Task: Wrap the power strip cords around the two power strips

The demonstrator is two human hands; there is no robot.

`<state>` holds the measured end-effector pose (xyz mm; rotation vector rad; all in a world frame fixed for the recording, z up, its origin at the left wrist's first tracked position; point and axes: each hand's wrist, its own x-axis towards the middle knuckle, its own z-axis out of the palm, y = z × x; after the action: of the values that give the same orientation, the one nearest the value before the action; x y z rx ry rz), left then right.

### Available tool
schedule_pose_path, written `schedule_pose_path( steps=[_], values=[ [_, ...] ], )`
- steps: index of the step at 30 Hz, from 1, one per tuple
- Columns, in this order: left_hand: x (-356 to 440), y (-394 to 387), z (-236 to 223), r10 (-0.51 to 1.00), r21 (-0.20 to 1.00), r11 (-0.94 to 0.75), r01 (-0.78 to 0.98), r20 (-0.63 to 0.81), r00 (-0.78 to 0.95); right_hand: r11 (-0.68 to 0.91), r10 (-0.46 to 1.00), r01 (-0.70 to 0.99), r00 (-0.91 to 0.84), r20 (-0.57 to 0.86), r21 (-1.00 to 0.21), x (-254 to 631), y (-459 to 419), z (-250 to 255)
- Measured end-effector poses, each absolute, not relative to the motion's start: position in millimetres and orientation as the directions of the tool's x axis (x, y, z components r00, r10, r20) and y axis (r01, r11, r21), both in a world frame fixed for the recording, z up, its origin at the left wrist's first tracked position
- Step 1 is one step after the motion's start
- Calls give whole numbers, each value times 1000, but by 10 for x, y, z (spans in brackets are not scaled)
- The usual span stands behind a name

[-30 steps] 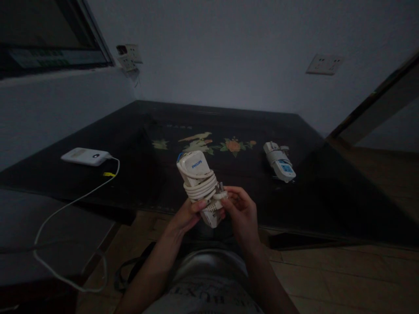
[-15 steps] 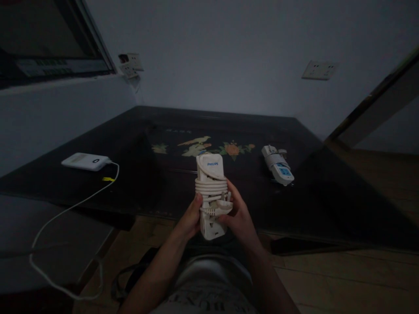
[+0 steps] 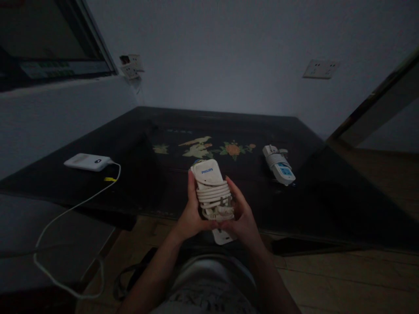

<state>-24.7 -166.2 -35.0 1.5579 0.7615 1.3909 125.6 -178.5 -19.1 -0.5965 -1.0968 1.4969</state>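
Between my two hands is a white PHILIPS power strip (image 3: 207, 172), tilted, with its far end leaning a little to the left. Its white cord (image 3: 213, 194) is wound several times around the middle, and the plug (image 3: 225, 211) sits on top near my right thumb, prongs up. My left hand (image 3: 192, 218) grips the left side, fingers along the edge and thumb across the lower face. On the right side, my right hand (image 3: 242, 220) is closed around the strip with its thumb beside the plug. The fingers underneath are hidden.
A second power strip (image 3: 280, 165) with wrapped cord lies on the dark table (image 3: 157, 187) to the right. At left lie a white power bank (image 3: 87, 162) with a cable (image 3: 70, 209) hanging off the edge and a yellow tag (image 3: 110, 179). Wall sockets (image 3: 321, 69) are behind.
The power strip first swung upright, then tilted back left. My left hand has moved up its left side, its thumb now across the lower face; my right thumb has shifted below the plug.
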Motion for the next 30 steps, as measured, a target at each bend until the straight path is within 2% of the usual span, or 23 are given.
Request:
schedule_pose_path(
  steps=[3, 7, 15, 20, 30],
  values=[
    [-318, -1611, -398, 877, 917, -381, -118, 398, 267, 50, 952, -454, -249, 180, -890, 1273, -1821, -165],
    [-330, -1595, -381, 866, 913, -393, -107, 407, 290, 74, 951, -453, -237, 200, -889, 1306, -1866, -118],
    [-239, -1700, -381, 850, 862, -503, -62, 507, 142, 114, 945, -407, -236, 225, -906, 1327, -1912, -65],
    [-262, -1718, -359, 789, 792, -610, -6, 609, 82, 143, 942, -373, -232, 242, -917, 1314, -1925, -23],
    [-293, -1787, -228, 776, 776, -627, -64, 630, 38, 228, 899, -390, -268, 347, -892, 1282, -1936, 25]
  ],
)
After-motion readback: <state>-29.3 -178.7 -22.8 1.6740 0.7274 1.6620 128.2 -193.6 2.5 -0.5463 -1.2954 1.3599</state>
